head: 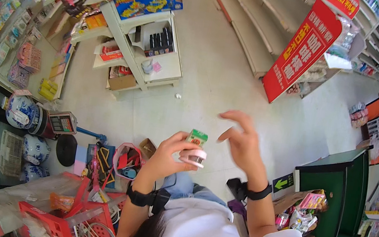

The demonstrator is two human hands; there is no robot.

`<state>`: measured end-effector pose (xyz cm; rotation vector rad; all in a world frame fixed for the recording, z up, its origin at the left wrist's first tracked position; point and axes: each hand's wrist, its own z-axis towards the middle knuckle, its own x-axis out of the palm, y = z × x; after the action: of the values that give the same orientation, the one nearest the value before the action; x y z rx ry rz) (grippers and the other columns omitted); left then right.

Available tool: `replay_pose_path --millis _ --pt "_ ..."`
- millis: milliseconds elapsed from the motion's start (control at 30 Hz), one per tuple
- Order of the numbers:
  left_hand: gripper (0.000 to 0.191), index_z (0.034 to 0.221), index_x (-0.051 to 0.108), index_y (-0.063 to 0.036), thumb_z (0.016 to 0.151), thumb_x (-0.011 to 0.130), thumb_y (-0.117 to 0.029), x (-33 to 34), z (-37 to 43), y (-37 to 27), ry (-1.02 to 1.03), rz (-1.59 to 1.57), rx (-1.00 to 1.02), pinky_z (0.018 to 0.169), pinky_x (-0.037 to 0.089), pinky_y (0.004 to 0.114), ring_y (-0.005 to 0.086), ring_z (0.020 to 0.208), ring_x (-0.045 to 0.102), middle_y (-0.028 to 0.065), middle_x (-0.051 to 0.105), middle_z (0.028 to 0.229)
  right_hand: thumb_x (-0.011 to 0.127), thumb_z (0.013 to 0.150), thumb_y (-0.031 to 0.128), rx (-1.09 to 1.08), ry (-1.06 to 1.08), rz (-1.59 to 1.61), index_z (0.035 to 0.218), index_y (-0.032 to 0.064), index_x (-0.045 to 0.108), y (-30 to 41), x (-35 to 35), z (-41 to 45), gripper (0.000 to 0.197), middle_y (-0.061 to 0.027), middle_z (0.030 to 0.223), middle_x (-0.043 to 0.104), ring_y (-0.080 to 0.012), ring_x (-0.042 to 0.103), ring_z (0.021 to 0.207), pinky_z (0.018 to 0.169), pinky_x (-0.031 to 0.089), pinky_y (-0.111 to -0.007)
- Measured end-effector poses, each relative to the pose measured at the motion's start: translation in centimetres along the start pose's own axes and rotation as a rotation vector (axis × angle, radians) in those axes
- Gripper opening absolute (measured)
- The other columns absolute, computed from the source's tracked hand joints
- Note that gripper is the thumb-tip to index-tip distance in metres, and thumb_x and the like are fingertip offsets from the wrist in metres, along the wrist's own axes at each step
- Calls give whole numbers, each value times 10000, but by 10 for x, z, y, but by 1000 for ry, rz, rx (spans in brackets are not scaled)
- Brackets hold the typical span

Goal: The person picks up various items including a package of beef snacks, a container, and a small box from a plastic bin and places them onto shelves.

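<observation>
My left hand [165,153] is closed around two small items in front of my body. One is a small green and cream cardboard box [196,139], perhaps of staples, standing up between thumb and fingers. Below it sits a pink mini stapler [192,157] with a metal part showing at its end. My right hand [244,146] is raised to the right of them, fingers apart and curled, with nothing seen in it. A gap separates it from the box. Both wrists wear black straps with a dark device.
A white shelf unit [161,73] with boxed goods stands ahead on the left. Bare tiered shelves [247,34] and a red sign [302,51] rise ahead right. A green cabinet [332,200] is at my right; red plastic baskets [50,219] and blue-white jars [36,149] are at my left.
</observation>
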<state>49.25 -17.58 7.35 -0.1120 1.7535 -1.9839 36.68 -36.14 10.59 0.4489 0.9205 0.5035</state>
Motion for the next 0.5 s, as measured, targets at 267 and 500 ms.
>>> replay_pose_path --millis 267,500 --pt "474 1014 671 -53 566 824 -72 -46 163 42 23 27 -6 827 453 302 207 942 574 81 576 1061 500 684 -110 83 -83 53 888 71 628 -122 -12 100 302 -108 1039 623 -328 548 1012 945 406 -445" --pt "476 991 685 -47 537 826 -18 -91 312 78 -185 225 186 844 490 321 225 1013 582 85 571 1097 623 717 34 272 -81 205 980 85 627 -222 -49 200 268 -95 900 622 -274 571 880 842 429 -381"
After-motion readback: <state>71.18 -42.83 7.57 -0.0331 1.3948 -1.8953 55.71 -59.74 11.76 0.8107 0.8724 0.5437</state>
